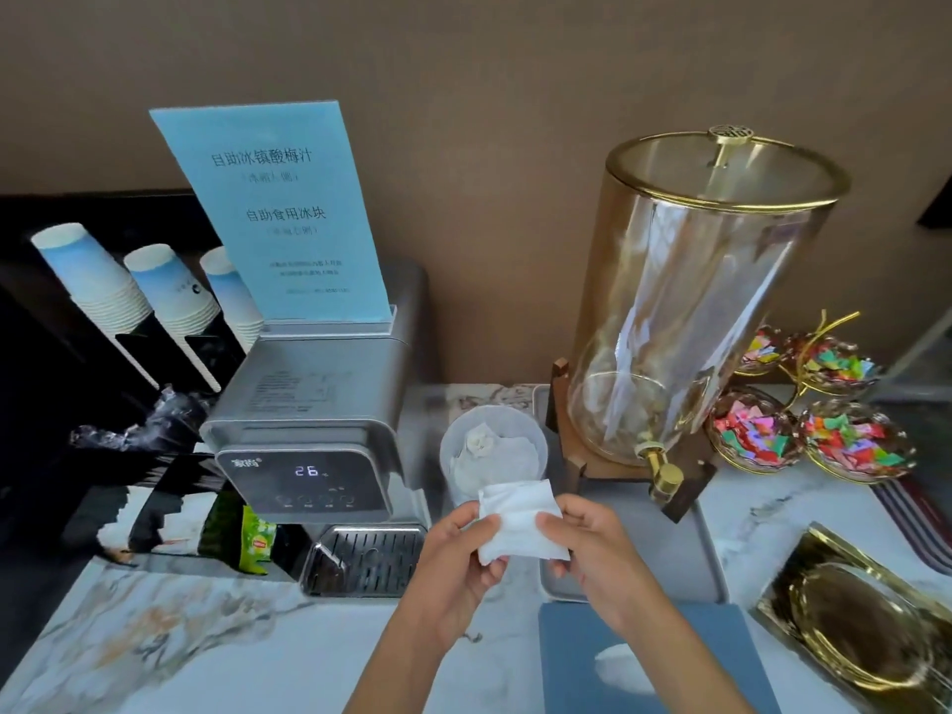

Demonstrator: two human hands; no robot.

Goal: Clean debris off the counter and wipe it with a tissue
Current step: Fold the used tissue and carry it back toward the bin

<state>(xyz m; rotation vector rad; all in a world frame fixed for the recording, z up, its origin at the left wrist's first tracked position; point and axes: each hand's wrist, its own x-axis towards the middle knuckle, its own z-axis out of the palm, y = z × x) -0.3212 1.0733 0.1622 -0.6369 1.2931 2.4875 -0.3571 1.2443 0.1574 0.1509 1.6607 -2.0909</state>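
Observation:
A folded white tissue [520, 517] is held above the marble counter [206, 641] by both hands. My left hand [456, 564] pinches its left edge. My right hand [592, 548] pinches its right edge. Just behind the tissue stands a small round bin [492, 450] lined with a clear bag, with a crumpled white scrap inside. A small dark speck [471, 636] lies on the counter beside my left wrist. A blue tissue box [654, 662] with a tissue poking from its slot sits under my right forearm.
A silver water dispenser [314, 435] with a blue sign on top stands left. A glass drink dispenser [695, 301] on a wooden stand is on a grey tray at right. Candy bowls [809, 425], a gold tray [865, 626] and stacked paper cups [129, 286] are also here.

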